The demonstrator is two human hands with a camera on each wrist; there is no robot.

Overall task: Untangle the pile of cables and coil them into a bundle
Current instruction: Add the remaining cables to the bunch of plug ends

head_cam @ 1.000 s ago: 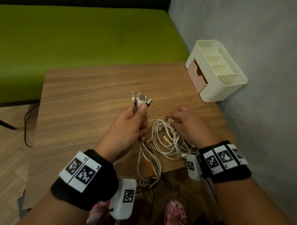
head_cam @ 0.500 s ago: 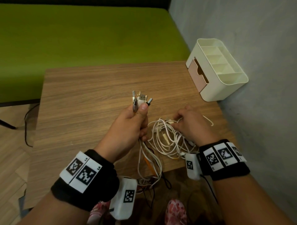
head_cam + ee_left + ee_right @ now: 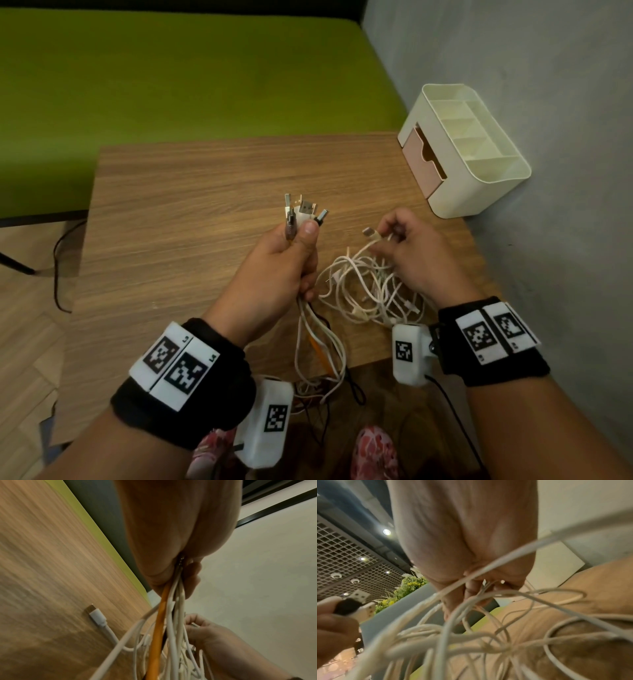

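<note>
Several plug ends (image 3: 305, 214) stick up from the left hand (image 3: 274, 270), its grip closed round them, while the right hand (image 3: 416, 255) pinches one white connector (image 3: 371, 234) above the tangled cables (image 3: 363, 291) on the surface (image 3: 191, 212).

The left hand (image 3: 278, 270) is raised in a fist, thumb pressed on top, its fingers (image 3: 192, 577) wrapped around what it grips. To its right, the right hand (image 3: 416, 253) sits lower, knuckles up, fingers (image 3: 388, 222) curled in a pinch. Both wrists wear black bands.
</note>
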